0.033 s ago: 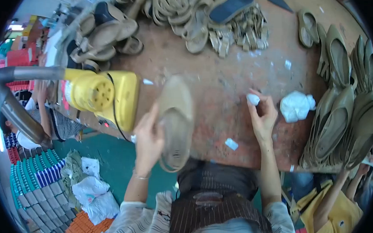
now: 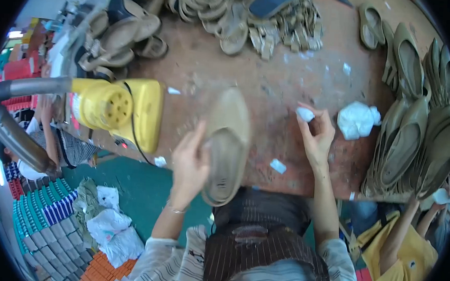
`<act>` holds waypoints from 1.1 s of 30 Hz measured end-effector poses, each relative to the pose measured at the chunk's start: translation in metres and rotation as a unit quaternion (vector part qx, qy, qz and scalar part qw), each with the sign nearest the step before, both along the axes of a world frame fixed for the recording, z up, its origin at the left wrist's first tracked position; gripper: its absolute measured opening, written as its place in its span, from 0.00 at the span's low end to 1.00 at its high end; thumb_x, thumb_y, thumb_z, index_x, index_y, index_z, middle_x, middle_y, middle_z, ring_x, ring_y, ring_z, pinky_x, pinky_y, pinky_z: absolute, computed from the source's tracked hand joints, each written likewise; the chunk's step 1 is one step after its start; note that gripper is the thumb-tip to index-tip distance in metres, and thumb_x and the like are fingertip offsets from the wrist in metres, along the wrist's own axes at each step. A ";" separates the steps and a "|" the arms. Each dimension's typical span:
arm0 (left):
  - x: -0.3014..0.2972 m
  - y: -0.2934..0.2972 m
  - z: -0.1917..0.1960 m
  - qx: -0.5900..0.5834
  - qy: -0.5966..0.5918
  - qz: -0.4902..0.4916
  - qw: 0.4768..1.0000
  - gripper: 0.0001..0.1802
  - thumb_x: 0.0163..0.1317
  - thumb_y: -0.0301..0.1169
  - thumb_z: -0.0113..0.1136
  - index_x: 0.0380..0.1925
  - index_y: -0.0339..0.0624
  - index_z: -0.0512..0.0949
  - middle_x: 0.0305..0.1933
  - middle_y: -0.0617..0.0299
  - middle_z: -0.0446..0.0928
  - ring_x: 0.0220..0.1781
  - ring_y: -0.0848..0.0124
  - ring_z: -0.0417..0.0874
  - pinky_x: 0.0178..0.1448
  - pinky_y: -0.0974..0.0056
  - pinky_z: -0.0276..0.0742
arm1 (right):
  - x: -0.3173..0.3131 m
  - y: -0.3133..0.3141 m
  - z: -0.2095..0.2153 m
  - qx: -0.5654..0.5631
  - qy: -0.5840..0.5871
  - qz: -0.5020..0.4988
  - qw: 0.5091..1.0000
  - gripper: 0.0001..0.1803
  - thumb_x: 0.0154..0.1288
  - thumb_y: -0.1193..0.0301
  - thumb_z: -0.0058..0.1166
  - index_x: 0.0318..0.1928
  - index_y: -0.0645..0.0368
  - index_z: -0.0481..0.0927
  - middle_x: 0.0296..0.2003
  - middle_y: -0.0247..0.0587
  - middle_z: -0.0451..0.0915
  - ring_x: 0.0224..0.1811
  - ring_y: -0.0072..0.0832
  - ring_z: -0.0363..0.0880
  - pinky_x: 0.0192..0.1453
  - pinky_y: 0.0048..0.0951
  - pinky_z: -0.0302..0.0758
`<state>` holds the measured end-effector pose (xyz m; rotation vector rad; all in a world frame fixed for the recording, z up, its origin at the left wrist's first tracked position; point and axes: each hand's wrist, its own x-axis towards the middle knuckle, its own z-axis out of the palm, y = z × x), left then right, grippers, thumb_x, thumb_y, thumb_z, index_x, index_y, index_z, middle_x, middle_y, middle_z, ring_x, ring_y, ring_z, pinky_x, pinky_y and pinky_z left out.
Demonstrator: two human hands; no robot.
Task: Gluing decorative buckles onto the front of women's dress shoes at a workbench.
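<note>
A beige-brown slip-on shoe [image 2: 227,151] is in my left hand [image 2: 190,161], held by its left side over the front edge of the table. Its toe points away from me and its opening faces up; the shoe and hand are slightly blurred. My right hand [image 2: 318,136] pinches a small white wad [image 2: 305,114] between thumb and fingers, above the table. Just right of that hand lies a larger crumpled white bundle [image 2: 358,121], apart from it. A small white scrap [image 2: 278,166] rests on the worn brown tabletop [image 2: 273,117].
A yellow machine [image 2: 146,115] with a grey pipe [image 2: 30,83] stands at left. Nested brown shoes [image 2: 402,156] line the right side. Sandals [image 2: 234,38] and strap pieces [image 2: 299,29] are heaped at the far edge. Other people [image 2: 401,244] work at right and left.
My left hand has shifted a little to the right with the shoe, which tilts slightly differently. My right hand keeps its pinch on the white wad, nearly in the same place.
</note>
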<state>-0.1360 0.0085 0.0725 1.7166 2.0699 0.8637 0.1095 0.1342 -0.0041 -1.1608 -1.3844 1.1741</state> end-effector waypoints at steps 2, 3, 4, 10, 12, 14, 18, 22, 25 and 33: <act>0.043 0.005 -0.008 -0.133 -0.094 0.002 0.987 0.26 0.59 0.20 0.53 0.60 0.31 0.68 0.41 0.49 0.76 0.39 0.56 0.78 0.47 0.61 0.74 | 0.006 -0.013 0.005 0.007 -0.006 0.021 1.000 0.07 0.62 0.82 0.56 0.40 0.68 0.74 0.44 0.47 0.83 0.43 0.20 0.80 0.49 0.22 0.76; 0.057 0.002 -0.016 -0.143 -0.105 0.001 0.984 0.26 0.59 0.20 0.53 0.60 0.31 0.68 0.41 0.49 0.76 0.39 0.56 0.78 0.47 0.61 0.74 | 0.008 -0.017 0.008 -0.010 0.019 0.038 0.999 0.08 0.61 0.82 0.56 0.41 0.68 0.74 0.44 0.46 0.83 0.44 0.21 0.80 0.49 0.23 0.76; 0.067 -0.002 -0.025 -0.181 -0.083 0.012 0.980 0.25 0.59 0.20 0.54 0.59 0.31 0.69 0.43 0.50 0.75 0.41 0.56 0.78 0.47 0.61 0.74 | 0.009 -0.023 0.012 -0.026 0.043 0.049 0.998 0.09 0.61 0.82 0.56 0.42 0.67 0.75 0.44 0.46 0.83 0.44 0.22 0.80 0.49 0.23 0.76; 0.087 -0.027 -0.010 -0.055 -0.123 -0.017 0.991 0.27 0.58 0.20 0.58 0.60 0.35 0.68 0.56 0.48 0.68 0.57 0.59 0.72 0.58 0.58 0.70 | 0.030 -0.042 0.017 0.025 -0.079 0.090 0.993 0.11 0.54 0.81 0.61 0.41 0.66 0.81 0.38 0.42 0.84 0.41 0.30 0.82 0.44 0.28 0.78; 0.109 -0.023 -0.007 -0.095 -0.503 0.054 0.857 0.27 0.61 0.19 0.54 0.61 0.32 0.64 0.58 0.51 0.66 0.62 0.61 0.70 0.66 0.59 0.66 | 0.030 -0.045 0.017 0.046 -0.108 0.128 0.985 0.11 0.58 0.80 0.58 0.43 0.66 0.79 0.40 0.45 0.83 0.42 0.29 0.81 0.48 0.28 0.76; 0.125 -0.018 -0.025 -0.072 -0.646 0.127 0.749 0.28 0.62 0.19 0.52 0.63 0.31 0.61 0.60 0.51 0.65 0.64 0.61 0.68 0.70 0.59 0.62 | 0.026 -0.045 0.018 0.052 -0.136 0.134 0.980 0.11 0.57 0.80 0.59 0.42 0.66 0.80 0.38 0.45 0.83 0.41 0.29 0.81 0.46 0.28 0.76; 0.139 -0.002 -0.062 0.024 -0.814 0.226 0.535 0.26 0.63 0.16 0.49 0.62 0.30 0.59 0.59 0.53 0.66 0.66 0.63 0.66 0.73 0.59 0.57 | 0.018 -0.044 0.025 0.068 -0.205 0.138 0.967 0.13 0.50 0.81 0.61 0.40 0.64 0.81 0.33 0.44 0.82 0.34 0.37 0.80 0.38 0.32 0.76; 0.137 0.005 -0.077 0.037 -0.834 0.152 0.529 0.22 0.62 0.17 0.49 0.57 0.34 0.62 0.54 0.60 0.70 0.61 0.69 0.69 0.69 0.62 0.60 | 0.015 -0.038 0.020 0.115 -0.224 0.153 0.956 0.14 0.49 0.82 0.61 0.40 0.64 0.81 0.32 0.44 0.81 0.32 0.38 0.79 0.35 0.33 0.75; 0.136 0.007 -0.075 0.019 -0.825 0.129 0.550 0.24 0.61 0.16 0.49 0.58 0.35 0.62 0.51 0.62 0.72 0.59 0.70 0.69 0.65 0.63 0.62 | 0.015 -0.034 0.021 0.131 -0.241 0.166 0.947 0.13 0.50 0.81 0.61 0.39 0.64 0.81 0.31 0.43 0.81 0.31 0.38 0.77 0.34 0.33 0.74; 0.135 0.006 -0.074 0.006 -0.821 0.147 0.552 0.27 0.61 0.15 0.49 0.62 0.35 0.60 0.56 0.58 0.71 0.62 0.69 0.68 0.68 0.62 0.60 | 0.013 -0.031 0.024 0.124 -0.289 0.197 0.929 0.12 0.51 0.78 0.61 0.39 0.63 0.80 0.27 0.42 0.78 0.28 0.38 0.73 0.31 0.34 0.72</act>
